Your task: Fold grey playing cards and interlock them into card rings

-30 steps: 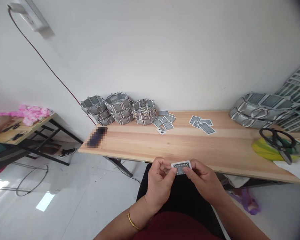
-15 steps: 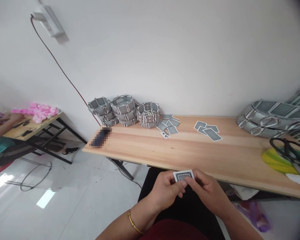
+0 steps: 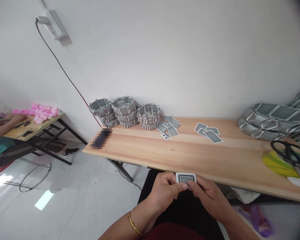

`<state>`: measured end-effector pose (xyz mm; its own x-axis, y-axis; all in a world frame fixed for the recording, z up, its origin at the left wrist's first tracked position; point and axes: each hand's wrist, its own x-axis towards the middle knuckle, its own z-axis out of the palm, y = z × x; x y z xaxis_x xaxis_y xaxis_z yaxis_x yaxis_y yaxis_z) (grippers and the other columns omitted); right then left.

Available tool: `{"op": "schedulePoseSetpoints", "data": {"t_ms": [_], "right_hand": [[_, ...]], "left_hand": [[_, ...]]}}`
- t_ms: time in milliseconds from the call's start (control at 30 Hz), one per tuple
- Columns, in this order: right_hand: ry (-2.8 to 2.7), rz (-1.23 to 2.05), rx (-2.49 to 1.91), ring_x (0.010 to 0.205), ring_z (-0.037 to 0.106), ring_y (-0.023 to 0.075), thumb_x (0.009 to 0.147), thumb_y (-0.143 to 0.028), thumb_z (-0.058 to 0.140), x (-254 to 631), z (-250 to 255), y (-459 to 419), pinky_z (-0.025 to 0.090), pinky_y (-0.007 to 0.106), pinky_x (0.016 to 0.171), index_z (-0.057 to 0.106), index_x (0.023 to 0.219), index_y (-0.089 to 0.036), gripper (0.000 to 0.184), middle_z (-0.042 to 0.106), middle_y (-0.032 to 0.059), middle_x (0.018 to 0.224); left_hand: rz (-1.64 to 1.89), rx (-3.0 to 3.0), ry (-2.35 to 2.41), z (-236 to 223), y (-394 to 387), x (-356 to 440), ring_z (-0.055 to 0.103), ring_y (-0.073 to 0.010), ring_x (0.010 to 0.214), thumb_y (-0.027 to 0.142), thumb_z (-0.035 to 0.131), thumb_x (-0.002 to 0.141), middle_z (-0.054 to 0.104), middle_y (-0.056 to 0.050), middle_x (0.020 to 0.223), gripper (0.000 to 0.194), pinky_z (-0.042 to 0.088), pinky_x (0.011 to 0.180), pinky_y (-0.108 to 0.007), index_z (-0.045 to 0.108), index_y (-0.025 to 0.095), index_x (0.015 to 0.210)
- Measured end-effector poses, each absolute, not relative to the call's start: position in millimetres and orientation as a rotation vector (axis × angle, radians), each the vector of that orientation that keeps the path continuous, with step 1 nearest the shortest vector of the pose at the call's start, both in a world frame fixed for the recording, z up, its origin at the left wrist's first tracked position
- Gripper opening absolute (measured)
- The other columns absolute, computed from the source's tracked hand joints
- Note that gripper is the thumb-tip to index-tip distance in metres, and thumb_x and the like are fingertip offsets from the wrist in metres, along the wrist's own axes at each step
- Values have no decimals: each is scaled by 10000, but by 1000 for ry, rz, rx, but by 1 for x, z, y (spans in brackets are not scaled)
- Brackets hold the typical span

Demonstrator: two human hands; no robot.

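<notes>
The L hand (image 3: 165, 188) and the R hand (image 3: 206, 191) both grip the playing card (image 3: 183, 177), w/ its patterned back up, and whether it is one card or a few together I cannot tell. The card sits btwn the two hands, above the lap by the near edge of the table (image 3: 150, 148): both thumbs press its lower part, tips near each other, its upper edge stays free, and the other fingers curl at the sides and underneath, partly hidden. On the table, loose cards (image 3: 212, 136) lie well apart from the fingers.
</notes>
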<state>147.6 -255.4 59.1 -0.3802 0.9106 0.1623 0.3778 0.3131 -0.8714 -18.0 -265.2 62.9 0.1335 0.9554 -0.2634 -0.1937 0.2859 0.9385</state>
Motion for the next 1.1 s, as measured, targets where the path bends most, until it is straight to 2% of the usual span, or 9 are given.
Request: {"op": "schedulePoseSetpoints", "data": {"t_ms": [267, 400, 533, 667, 767, 833, 900, 1000, 1100], "right_hand": [[-1859, 1252, -1104, 528, 487, 125, 940, -448, 352, 152, 49, -257, 389, 242, 533, 517, 662, -190, 413, 533, -9, 560], [-1876, 1326, -1166, 543, 501, 134, 954, -452, 293, 157, 43, -255, 396, 252, 557, 536, 663, -192, 460, 544, -2, 565], [-1927, 1090, -1347, 580, 504, 137, 930, -463, 343, 167, 32, -246, 386, 245, 585, 488, 618, -200, 433, 539, -4, 592], [-1880, 872, -1469, 601, 507, 140, 906, -462, 387, 176, 20, -235, 386, 244, 614, 475, 633, -208, 383, 530, -16, 606], [-1887, 824, -1473, 583, 490, 135, 907, -456, 384, 178, 15, -228, 376, 244, 604, 459, 631, -209, 378, 499, -26, 592], [-1891, 811, -1473, 585, 492, 134, 909, -452, 383, 177, 13, -225, 377, 245, 607, 456, 636, -209, 373, 497, -28, 594], [-1894, 811, -1475, 589, 497, 133, 910, -448, 383, 177, 13, -224, 378, 244, 607, 457, 641, -209, 367, 502, -29, 599], [-1903, 825, -1470, 597, 506, 129, 914, -441, 382, 176, 14, -223, 382, 240, 605, 468, 657, -209, 356, 524, -28, 614], [-1928, 807, -1477, 601, 516, 130, 913, -437, 389, 175, 14, -220, 390, 240, 601, 480, 675, -211, 340, 546, -28, 623]], "left_hand": [[888, 831, 866, 57, -262, -31, 430, -71, 349, 461, 733, 640, 531, 15, 425, 395, 337, 389, -200, 507, 143, 575], [771, 837, 930, 44, -260, -38, 460, -72, 358, 504, 704, 649, 560, 5, 469, 416, 371, 402, -202, 521, 134, 602], [719, 870, 1095, 38, -252, -42, 444, -61, 354, 519, 707, 619, 545, 14, 469, 429, 353, 392, -193, 538, 126, 594], [861, 922, 1154, 49, -221, -41, 444, -62, 370, 509, 710, 619, 531, 19, 472, 418, 357, 412, -196, 522, 138, 583], [1064, 929, 1186, 54, -183, -41, 468, -65, 413, 526, 679, 653, 547, 18, 534, 412, 388, 453, -204, 531, 143, 628], [1083, 955, 1252, 49, -161, -43, 485, -66, 447, 554, 635, 686, 600, -18, 635, 426, 388, 460, -207, 563, 134, 686], [1061, 1042, 1350, 38, -147, -45, 488, -75, 444, 572, 586, 722, 584, -21, 607, 442, 385, 460, -216, 551, 137, 655], [1058, 1121, 1373, 20, -146, -50, 477, -91, 442, 484, 611, 739, 528, 25, 522, 339, 376, 473, -220, 580, 146, 744], [1078, 1378, 1400, 11, -157, -54, 515, -111, 532, 368, 593, 780, 569, 13, 593, 207, 397, 543, -232, 610, 162, 804]]}}
